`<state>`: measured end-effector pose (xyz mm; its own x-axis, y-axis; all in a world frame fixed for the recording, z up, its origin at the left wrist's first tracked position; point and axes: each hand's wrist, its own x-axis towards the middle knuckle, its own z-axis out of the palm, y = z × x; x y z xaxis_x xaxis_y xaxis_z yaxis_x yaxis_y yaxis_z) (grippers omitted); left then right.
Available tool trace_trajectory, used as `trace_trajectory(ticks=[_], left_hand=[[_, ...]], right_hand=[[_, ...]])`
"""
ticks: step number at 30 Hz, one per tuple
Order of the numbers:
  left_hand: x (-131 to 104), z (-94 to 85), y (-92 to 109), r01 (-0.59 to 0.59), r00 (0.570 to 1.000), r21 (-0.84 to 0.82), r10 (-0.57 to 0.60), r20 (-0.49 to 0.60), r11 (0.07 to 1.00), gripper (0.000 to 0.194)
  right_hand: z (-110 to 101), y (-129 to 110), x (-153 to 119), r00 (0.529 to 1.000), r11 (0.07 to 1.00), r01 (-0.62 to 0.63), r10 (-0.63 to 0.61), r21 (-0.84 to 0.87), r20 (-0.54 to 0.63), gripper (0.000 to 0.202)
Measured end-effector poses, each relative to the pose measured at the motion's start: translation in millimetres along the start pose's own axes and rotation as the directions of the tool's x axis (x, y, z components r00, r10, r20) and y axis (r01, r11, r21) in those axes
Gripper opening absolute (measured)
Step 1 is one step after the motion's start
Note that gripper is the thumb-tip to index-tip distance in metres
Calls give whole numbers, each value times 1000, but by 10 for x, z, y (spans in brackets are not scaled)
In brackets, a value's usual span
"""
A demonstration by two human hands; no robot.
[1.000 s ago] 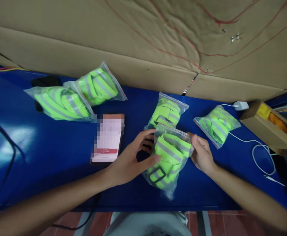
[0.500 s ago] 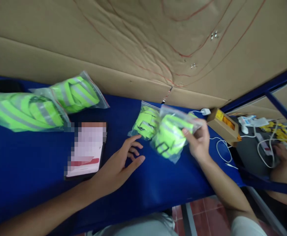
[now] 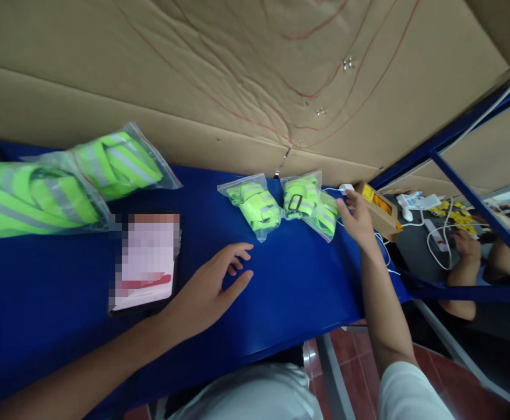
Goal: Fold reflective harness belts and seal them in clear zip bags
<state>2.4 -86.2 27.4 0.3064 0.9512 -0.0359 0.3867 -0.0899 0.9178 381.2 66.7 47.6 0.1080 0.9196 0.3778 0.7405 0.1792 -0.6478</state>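
Three small clear zip bags with rolled neon-yellow reflective straps lie on the blue table: a left bag (image 3: 259, 205), a middle bag (image 3: 299, 198) showing a black buckle, and a right bag (image 3: 325, 216) partly under the middle one. My right hand (image 3: 356, 219) is just right of these bags, fingers apart, holding nothing. Over the table in front of the left bag, my left hand (image 3: 222, 280) hangs with its fingers curved and apart, nothing in it. A tablet-like device (image 3: 147, 262) with a lit, blurred screen lies left of that hand.
Two larger bags of reflective straps (image 3: 31, 198) overlap at the left. A brown box (image 3: 379, 210), a white plug (image 3: 346, 189) and white cables are at the right. Past the blue frame (image 3: 473, 186), another person's hand (image 3: 467, 242) rests on a dark table. A cardboard wall (image 3: 193, 116) stands behind.
My right hand has let go of the bag with the black buckle, which now lies beside the other small bags. My left hand stays nearly in place. The view has shifted right.
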Motion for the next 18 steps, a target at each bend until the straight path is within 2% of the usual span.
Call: trace_trajectory(ticks=[2, 4, 8, 12, 16, 17, 18], left_hand=[[2, -3, 0, -3, 1000, -2, 3, -5, 1000, 41], [9, -9, -6, -11, 1000, -9, 11, -9, 1000, 38], [30, -12, -11, -13, 1000, -20, 12, -20, 1000, 34], [38, -4, 28, -39, 999, -24, 39, -13, 999, 27], [35, -8, 64, -86, 996, -52, 86, -6, 995, 23], [33, -12, 68, -90, 996, -59, 90, -9, 994, 22], [32, -16, 71, -93, 996, -69, 93, -10, 993, 22]], right_hand=[[-4, 29, -12, 993, 997, -27, 35, -75, 110, 71], [-13, 39, -10, 989, 999, -27, 33, -44, 142, 70], [-58, 64, 14, 996, 996, 47, -52, 70, 70, 52], [-38, 128, 23, 996, 993, 87, -89, 77, 25, 37], [24, 84, 45, 976, 969, 177, -150, 174, -160, 26], [13, 43, 46, 944, 953, 256, -209, 164, -256, 21], [-16, -9, 38, 871, 926, 368, -311, 87, -379, 16]])
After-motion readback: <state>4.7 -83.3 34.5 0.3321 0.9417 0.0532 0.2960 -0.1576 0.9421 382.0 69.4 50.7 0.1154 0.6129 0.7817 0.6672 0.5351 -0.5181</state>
